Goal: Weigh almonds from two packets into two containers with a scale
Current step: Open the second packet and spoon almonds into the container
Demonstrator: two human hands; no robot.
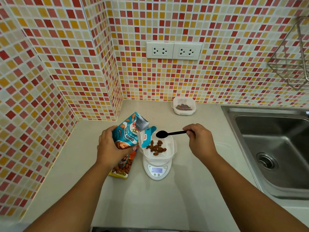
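Pale countertop point(167, 206) is stretching out from where the person is standing, two bare forearms reaching forward over it. Nearest on the counter, a white digital scale point(157, 170) is sitting with its small display lit; the digits are too blurred to read. On its platform a white slotted container point(168, 144) is resting, and a loose scatter of almonds point(156, 148) is lying in its bottom.

Just left of the scale, the left hand point(110, 148) is gripping a teal almond packet point(127, 134) around its middle, fingers and thumb curled round it — the packet is tilting to the right, its torn-open mouth hanging over the container's left edge. Under that hand a second packet point(122, 166), orange and yellow with almonds printed on it, is lying flat on the counter.

The right hand point(199, 139) is pinching the handle of a black spoon point(168, 133), holding it roughly level so its bowl is hovering above the container's far rim; whether the bowl holds anything cannot be told.

Farther back, near the wall, another white container point(184, 106) is standing well apart from the scale with brown almonds showing inside. Off to the right a steel sink point(267, 148) is set into the counter, and behind everything a wall of red, orange and cream mosaic tiles point(217, 77) is rising, carrying two white double sockets point(173, 50) — a wire rack point(292, 64) is hanging at the far right.
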